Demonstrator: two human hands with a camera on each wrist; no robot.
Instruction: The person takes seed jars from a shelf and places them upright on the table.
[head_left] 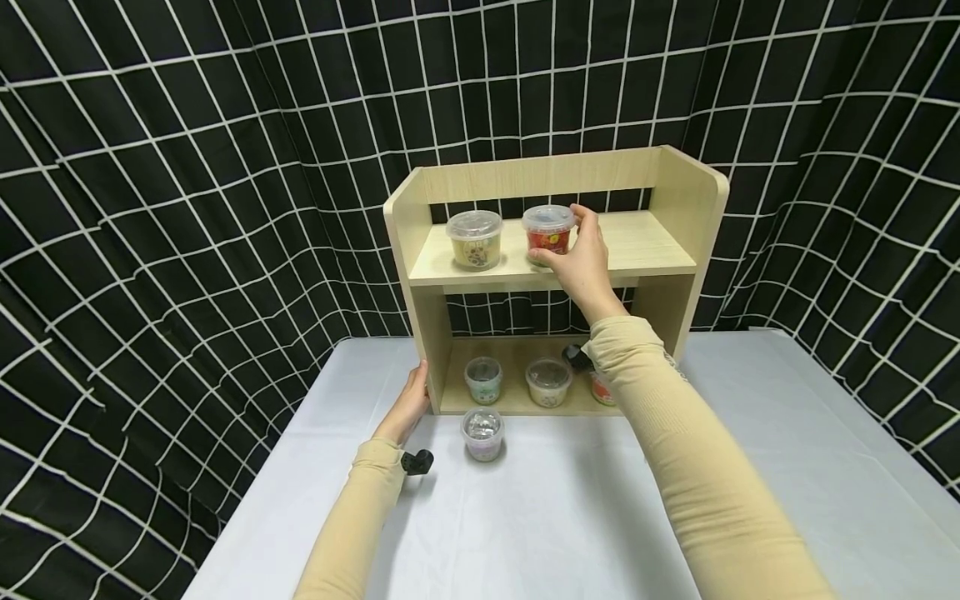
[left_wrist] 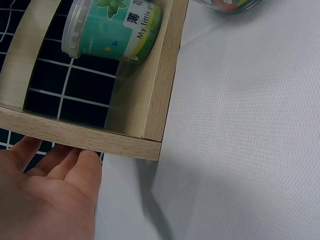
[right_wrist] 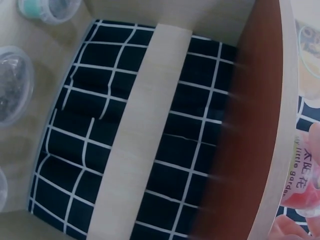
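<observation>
On the upper board of a small wooden shelf [head_left: 540, 277], my right hand [head_left: 585, 265] grips a red-labelled plastic tub with a clear lid [head_left: 548, 235], thumb on one side and fingers on the other. The right wrist view catches the same red tub [right_wrist: 301, 175] at its right edge. To its left stands a yellow-labelled tub [head_left: 475, 240]. My left hand [head_left: 408, 404] touches the outer face of the shelf's left side panel, fingers extended; in the left wrist view these fingers [left_wrist: 82, 167] lie against the wood.
On the lower board stand a green-labelled tub [head_left: 483, 381], a pale tub [head_left: 548, 383] and a red-orange tub [head_left: 602, 389], partly hidden by the right forearm. A purple-labelled tub [head_left: 482, 435] stands on the white tablecloth [head_left: 540, 517] before the shelf. Black gridded cloth [head_left: 187, 208] hangs behind.
</observation>
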